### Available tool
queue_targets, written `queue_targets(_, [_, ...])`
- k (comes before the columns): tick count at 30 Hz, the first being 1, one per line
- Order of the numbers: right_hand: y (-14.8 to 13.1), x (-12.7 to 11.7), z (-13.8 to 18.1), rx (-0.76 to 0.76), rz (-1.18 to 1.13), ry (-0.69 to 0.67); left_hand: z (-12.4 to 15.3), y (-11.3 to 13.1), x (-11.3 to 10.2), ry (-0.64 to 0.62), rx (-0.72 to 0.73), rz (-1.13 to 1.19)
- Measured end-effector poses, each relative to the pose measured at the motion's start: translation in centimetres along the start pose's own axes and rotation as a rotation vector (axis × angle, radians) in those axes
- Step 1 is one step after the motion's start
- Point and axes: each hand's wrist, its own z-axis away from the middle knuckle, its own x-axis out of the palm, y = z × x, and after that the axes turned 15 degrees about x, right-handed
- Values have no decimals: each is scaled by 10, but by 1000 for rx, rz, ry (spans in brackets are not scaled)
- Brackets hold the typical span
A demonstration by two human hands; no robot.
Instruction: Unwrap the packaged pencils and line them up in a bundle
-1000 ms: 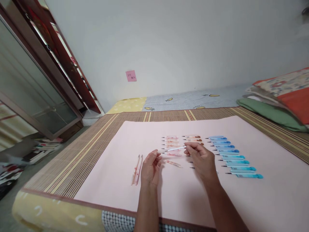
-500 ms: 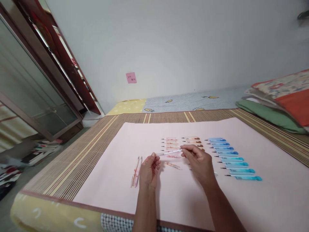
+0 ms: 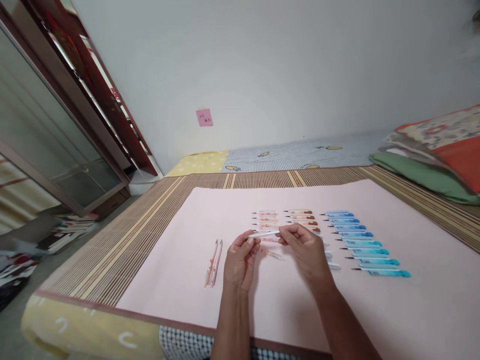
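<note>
Above the pink sheet [image 3: 165, 260], a thin white pen refill [image 3: 267, 233] is stretched between my two hands. My left hand [image 3: 242, 252] pinches its left end. The fingers of my right hand [image 3: 302, 245] close on its right end. Just below lies a patterned pen barrel [image 3: 273, 255], partly hidden by my left fingertips. Pink pen parts [image 3: 267, 213] and brown ones [image 3: 300, 217] lie in columns behind my hands, and my right hand covers part of them. Left of my left hand, two pink-patterned pen barrels [image 3: 213, 265] rest side by side.
On the right runs a column of blue pen parts [image 3: 360, 235], each with a dark-tipped refill alongside. A striped mat [image 3: 150, 210] lies under the sheet. Folded cloths [image 3: 423, 175] are stacked at the far right. A pink note [image 3: 204, 117] sticks to the wall.
My left hand has shifted right along the refill, bringing my hands closer together. The view has tilted slightly.
</note>
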Motion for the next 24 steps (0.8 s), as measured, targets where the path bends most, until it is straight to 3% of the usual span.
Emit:
queue_targets(5, [2,5,2,3,3,-16,0,-4,0,74,-13,33])
queue_targets(11, [5,1,1,-7,83,-54,-4,-2,1,355,-178,254])
queue_targets(13, [10,-6,-1,-20,243,-74,-6,3,-1,388,-199,388])
queue_targets(17, [23,-15,-5,-73,819,-134,-8,12,-7,330,-164,557])
queue_targets(21, [35,-8,-5,-120,1215,-119,-9,13,-8,352,-105,459])
queue_targets(24, [40,-2,-5,-164,1249,-82,-9,12,-5,390,-94,331])
